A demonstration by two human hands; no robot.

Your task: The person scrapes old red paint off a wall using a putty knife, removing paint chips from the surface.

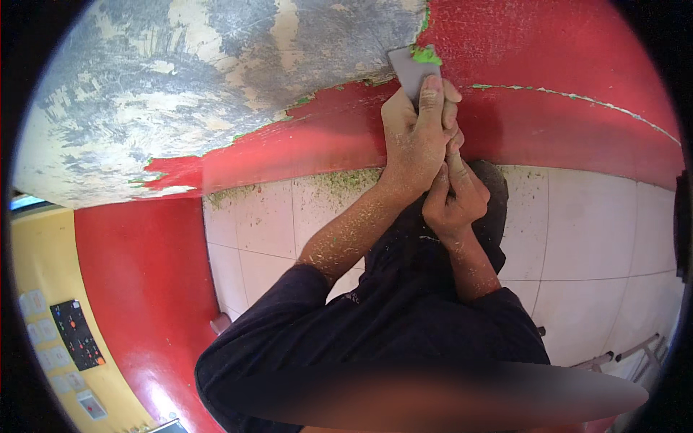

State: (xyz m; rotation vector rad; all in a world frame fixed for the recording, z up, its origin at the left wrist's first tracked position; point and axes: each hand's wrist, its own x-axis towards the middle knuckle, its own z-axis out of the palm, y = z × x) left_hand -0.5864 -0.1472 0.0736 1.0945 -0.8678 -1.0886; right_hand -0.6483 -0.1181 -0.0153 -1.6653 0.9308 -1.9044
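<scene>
The wall (216, 79) looks mostly scraped on the left; red paint (556, 50) is left on the right. The left hand (415, 144) grips the scraper (413, 71) between them; the right hand (459, 198) curls close, its grip hard to tell.

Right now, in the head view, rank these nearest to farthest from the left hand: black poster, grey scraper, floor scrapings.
1. Grey scraper: held in the left hand.
2. Floor scrapings: below it, to the left.
3. Black poster: far off, lower left.

A head-worn fisheye looks down the red wall (548, 43) nearby.
</scene>
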